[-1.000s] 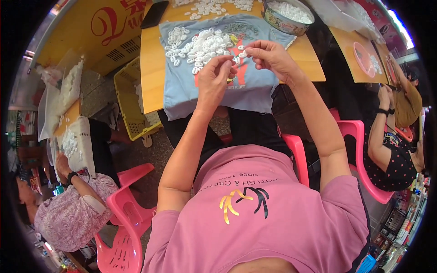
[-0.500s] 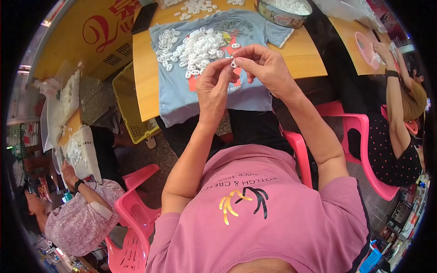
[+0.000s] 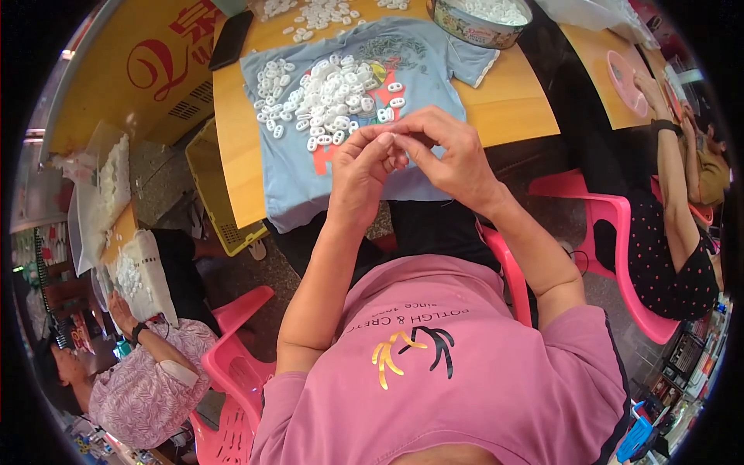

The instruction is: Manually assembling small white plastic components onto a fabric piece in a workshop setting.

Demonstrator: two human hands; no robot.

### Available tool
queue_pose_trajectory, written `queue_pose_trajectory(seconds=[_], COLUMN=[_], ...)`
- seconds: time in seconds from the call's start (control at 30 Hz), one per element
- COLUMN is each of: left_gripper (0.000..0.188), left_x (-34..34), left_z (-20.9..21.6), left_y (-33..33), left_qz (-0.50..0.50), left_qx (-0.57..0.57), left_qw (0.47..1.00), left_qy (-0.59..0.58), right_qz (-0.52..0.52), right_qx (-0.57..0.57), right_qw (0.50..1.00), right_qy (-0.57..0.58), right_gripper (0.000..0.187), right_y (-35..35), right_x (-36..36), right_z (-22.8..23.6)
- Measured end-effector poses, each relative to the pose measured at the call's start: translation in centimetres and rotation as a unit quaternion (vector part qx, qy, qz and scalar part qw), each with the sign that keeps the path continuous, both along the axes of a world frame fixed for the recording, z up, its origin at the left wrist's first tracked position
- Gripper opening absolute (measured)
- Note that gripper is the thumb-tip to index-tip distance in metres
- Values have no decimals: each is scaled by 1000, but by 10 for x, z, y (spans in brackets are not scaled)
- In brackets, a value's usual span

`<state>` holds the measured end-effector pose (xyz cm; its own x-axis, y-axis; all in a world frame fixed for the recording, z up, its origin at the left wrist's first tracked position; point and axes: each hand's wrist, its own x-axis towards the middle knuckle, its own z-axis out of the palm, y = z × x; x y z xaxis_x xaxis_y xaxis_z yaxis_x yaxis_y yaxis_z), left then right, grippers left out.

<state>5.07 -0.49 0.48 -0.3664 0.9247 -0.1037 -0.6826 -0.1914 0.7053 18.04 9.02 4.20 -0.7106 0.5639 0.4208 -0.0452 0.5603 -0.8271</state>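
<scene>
My left hand [image 3: 358, 172] and my right hand [image 3: 448, 153] meet fingertip to fingertip over the near edge of a wooden table [image 3: 511, 105]. Between the fingertips they pinch a small white plastic piece [image 3: 385, 140]. Just beyond them a pile of several small white plastic pieces [image 3: 329, 94] lies on a light blue T-shirt [image 3: 294, 167] spread over the table. A round tin [image 3: 479, 17] holding more white pieces stands at the far right of the table.
A dark phone [image 3: 231, 39] lies at the table's far left, a yellow crate [image 3: 213, 194] stands on the floor beside it. A person in a floral top [image 3: 143, 380] sits lower left, another in a dotted top [image 3: 682, 256] at right, on pink chairs [image 3: 612, 232].
Both hands have drawn back toward me from over the pile to the table's near edge, staying pinched together.
</scene>
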Motion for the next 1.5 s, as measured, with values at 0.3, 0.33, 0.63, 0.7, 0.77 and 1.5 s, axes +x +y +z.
queue_pose_trajectory(seconds=[0.3,0.33,0.63,0.7,0.77,1.5], left_gripper=[15,15,17,17,16,16], left_x=[9,12,2,-1,-3,-10], left_z=[3,6,-4,-4,-4,6], left_y=[-6,-6,-10,-9,-7,1], left_qz=[-22,-22,-67,-79,-67,-1], left_qx=[-12,-28,-48,-63,-81,-107], left_qw=[999,999,996,994,994,993], left_qy=[-36,-36,-45,-44,-6,51], right_qz=[27,27,78,90,101,-100], right_qx=[-144,-130,74,65,58,290], right_qw=[988,990,994,993,993,912], right_qy=[51,49,-18,-27,-37,-272], right_gripper=[16,17,21,20,19,11], right_y=[1,2,21,24,29,104], right_x=[5,6,7,4,1,-13], right_z=[-12,-9,-4,-5,-5,-19])
